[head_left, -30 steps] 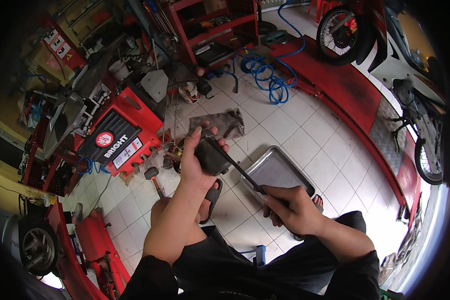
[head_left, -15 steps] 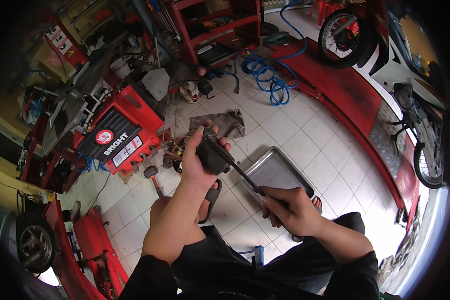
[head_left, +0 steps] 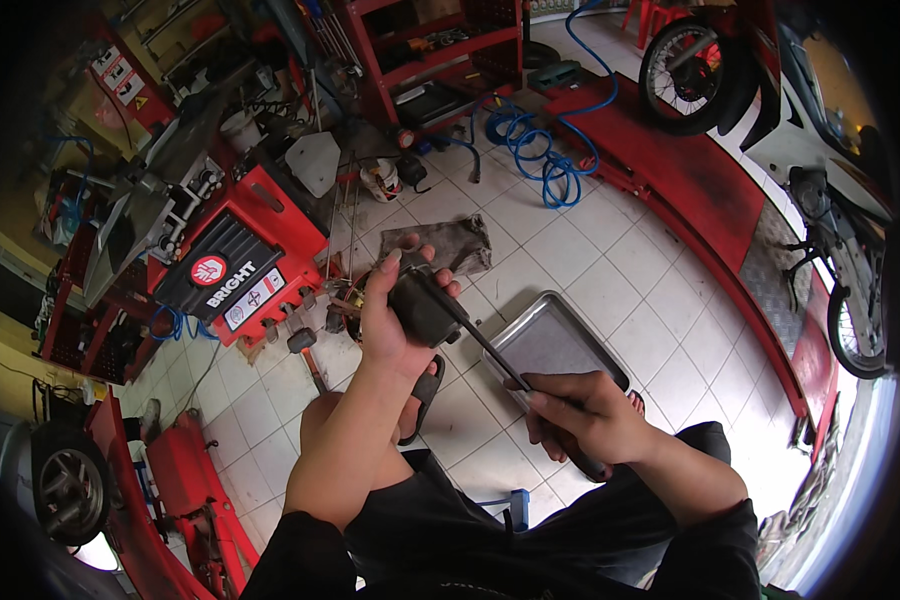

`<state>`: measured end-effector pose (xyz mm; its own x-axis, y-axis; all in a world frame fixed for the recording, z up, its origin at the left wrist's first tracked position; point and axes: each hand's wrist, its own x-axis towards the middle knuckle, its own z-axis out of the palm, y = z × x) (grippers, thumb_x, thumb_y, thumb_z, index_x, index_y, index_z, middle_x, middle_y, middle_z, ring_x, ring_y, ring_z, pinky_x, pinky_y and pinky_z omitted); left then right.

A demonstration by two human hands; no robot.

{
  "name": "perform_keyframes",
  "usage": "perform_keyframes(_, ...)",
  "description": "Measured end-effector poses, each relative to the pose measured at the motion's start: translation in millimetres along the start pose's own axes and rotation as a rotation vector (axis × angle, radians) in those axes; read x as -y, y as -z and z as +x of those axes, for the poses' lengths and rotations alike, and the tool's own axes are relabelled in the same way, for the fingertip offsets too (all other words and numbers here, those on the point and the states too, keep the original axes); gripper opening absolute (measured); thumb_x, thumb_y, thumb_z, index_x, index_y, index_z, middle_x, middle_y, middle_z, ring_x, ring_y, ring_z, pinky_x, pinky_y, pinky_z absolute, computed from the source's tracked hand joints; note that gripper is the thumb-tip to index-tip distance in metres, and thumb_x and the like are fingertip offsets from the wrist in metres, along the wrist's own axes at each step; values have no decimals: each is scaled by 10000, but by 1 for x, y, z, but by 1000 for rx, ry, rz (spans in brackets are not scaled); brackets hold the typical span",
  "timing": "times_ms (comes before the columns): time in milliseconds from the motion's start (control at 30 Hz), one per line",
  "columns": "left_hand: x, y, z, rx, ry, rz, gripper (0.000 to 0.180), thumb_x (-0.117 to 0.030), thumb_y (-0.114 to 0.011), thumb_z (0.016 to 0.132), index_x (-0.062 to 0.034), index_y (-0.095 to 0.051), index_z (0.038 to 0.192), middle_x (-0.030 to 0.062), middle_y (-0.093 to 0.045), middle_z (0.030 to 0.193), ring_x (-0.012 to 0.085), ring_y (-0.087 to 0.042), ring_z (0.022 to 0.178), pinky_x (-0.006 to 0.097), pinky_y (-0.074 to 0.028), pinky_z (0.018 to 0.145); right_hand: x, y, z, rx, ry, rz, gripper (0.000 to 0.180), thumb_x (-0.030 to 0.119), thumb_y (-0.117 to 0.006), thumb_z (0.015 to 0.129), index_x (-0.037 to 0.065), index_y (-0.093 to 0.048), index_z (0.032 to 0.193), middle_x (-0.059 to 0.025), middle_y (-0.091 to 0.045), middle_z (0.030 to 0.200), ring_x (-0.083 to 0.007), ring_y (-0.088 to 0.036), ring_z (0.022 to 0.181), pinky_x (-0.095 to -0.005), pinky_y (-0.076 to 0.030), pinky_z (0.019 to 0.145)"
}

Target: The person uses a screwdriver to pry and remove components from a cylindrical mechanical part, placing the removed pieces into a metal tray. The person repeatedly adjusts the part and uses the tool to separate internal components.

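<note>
My left hand (head_left: 388,310) is wrapped around a dark, rounded housing-like part (head_left: 425,308), held above the floor in front of me. What kind of part it is I cannot make out. My right hand (head_left: 588,415) grips a long, thin, dark-shafted tool (head_left: 490,348), whose thick dark end shows below the palm. The shaft slants up and left to the part and lies along its right side. Whether its tip touches or enters the part is hidden by my left fingers. Beneath the shaft, a grey metal tray (head_left: 555,345) rests on the tiles.
A grey rag (head_left: 438,245) lies beyond my left hand. The hammer (head_left: 305,350) and red machine (head_left: 240,265) are at left. A coiled blue hose (head_left: 545,160) lies ahead, beside a red lift platform (head_left: 660,150); a motorcycle (head_left: 815,190) stands at right.
My right hand has turned slightly, and more of the tool's thick end now shows below it. My left hand and the dark part have barely moved.
</note>
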<state>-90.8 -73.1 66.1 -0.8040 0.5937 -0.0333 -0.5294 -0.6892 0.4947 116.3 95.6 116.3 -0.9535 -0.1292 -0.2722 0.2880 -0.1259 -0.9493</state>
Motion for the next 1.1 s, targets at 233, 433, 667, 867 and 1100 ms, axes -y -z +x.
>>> perform_keyframes(233, -1, 3, 1, -44, 40, 63, 427, -454, -588, 950, -204, -536, 1292, 13, -562, 1111, 211, -587, 886, 455, -486, 818, 2, 2, 2, 34, -41, 80, 371, 170, -467, 1095, -50, -562, 1377, -72, -642, 754, -99, -579, 567, -257, -485, 530)
perform_keyframes(433, 3, 3, 3, -39, 19, 83, 406, -449, -578, 967, -201, -538, 1286, 18, -567, 1078, 216, -588, 888, 454, -488, 812, -6, 2, 3, -2, 4, 40, 314, 167, -480, 1090, -71, -626, 1234, -65, -646, 753, -85, -575, 571, -253, -483, 533)
perform_keyframes(667, 9, -3, 2, -158, -22, 174, 356, -406, -652, 937, -174, -553, 1189, 49, -590, 1000, 227, -596, 871, 433, -515, 813, -8, 6, 5, -339, 360, -692, 286, 27, -587, 955, -33, -650, 1228, -138, -677, 764, -255, -627, 564, -366, -502, 551)
perform_keyframes(867, 18, 5, 5, -189, -75, 231, 341, -419, -670, 930, -160, -548, 1114, 76, -595, 952, 235, -598, 881, 421, -524, 824, -17, -4, 4, -506, 403, -1141, 523, 8, -619, 802, 29, -620, 1325, -124, -622, 759, -304, -655, 635, -420, -537, 584)
perform_keyframes(1100, 17, -2, 6, -185, -116, 186, 332, -409, -676, 927, -162, -552, 1111, 64, -581, 960, 242, -589, 908, 419, -518, 830, -28, -7, 9, -574, 478, -1358, 667, 50, -643, 693, 24, -603, 1359, -66, -589, 804, -232, -648, 659, -378, -529, 529)
